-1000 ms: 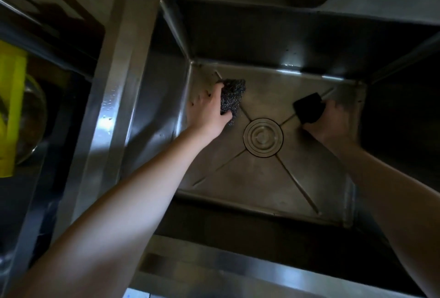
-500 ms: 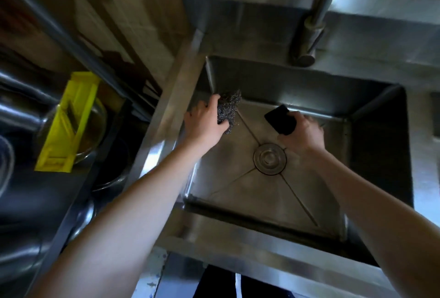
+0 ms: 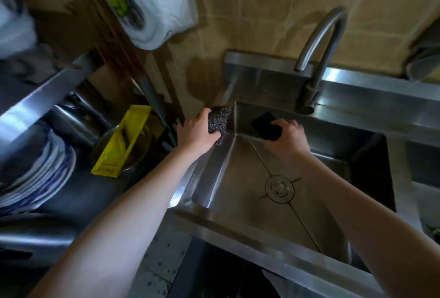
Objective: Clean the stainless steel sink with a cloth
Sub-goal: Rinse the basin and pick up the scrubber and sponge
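Steel wool (image 3: 219,122) is clamped in the left hand (image 3: 196,132), pressed at the sink's (image 3: 240,227) far-left corner by the rim. The right hand (image 3: 289,136) grips a black pad (image 3: 266,125) (cloth or sponge, hard to tell) against the back wall, below the tap (image 3: 317,59). The drain (image 3: 279,188) lies nearer. A yellow slicer (image 3: 122,141) and plates (image 3: 35,173) sit to the left.

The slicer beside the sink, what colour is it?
Bright yellow slicer, seen best in the head view.
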### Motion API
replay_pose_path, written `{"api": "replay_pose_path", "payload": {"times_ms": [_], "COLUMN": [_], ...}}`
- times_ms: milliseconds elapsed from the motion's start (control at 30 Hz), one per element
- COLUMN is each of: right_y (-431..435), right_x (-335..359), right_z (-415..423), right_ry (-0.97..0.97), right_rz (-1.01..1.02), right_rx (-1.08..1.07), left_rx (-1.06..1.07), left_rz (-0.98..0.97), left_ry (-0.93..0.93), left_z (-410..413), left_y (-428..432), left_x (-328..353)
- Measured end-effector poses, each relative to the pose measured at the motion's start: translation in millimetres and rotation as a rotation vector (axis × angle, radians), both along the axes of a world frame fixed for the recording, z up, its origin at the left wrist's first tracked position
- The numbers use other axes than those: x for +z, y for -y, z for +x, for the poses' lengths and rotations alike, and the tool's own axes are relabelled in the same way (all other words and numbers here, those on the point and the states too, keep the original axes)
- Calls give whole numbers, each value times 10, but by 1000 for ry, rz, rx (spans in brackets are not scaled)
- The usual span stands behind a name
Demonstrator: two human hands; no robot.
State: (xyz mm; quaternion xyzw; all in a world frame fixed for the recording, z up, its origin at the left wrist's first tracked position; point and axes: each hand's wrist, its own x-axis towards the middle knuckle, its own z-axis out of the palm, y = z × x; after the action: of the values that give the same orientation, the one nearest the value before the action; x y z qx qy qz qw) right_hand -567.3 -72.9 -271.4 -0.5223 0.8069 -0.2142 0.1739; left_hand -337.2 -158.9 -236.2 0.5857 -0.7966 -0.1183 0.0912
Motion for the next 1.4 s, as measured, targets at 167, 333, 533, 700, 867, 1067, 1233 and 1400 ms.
{"api": "replay_pose_path", "payload": {"times_ms": [167,333,533,700,867,1067,1233,1400], "right_y": [126,219,335,444,494,441,304,162], "right_x": [416,843,1406,1721,1904,1990,2041,2093], "right_z": [349,800,1357,1862,2536,3408,4116,4729], "right_ry": [-22,-46,14,-4,-48,-52,-41,-47], "right_rz": [-26,-79,-113,-157,-200,-250,-271,-274], "right_rx": [110,246,453,587,683,832,990,1090], "left_rx": [92,180,313,447,604,790,929,1028], "left_rz": [-71,-141,-217,-282,-297,-281,-295,-285], "left_ry": [11,38,39,62,86,72,97,90], "left_z": [541,1050,1663,2220,2746,3389,3942,4406], "left_y": [-92,-210,-385,-607,-946,-1462,-1924,-2253], "left_x": [376,765,1269,1571,1725,1820,1854,1821]}}
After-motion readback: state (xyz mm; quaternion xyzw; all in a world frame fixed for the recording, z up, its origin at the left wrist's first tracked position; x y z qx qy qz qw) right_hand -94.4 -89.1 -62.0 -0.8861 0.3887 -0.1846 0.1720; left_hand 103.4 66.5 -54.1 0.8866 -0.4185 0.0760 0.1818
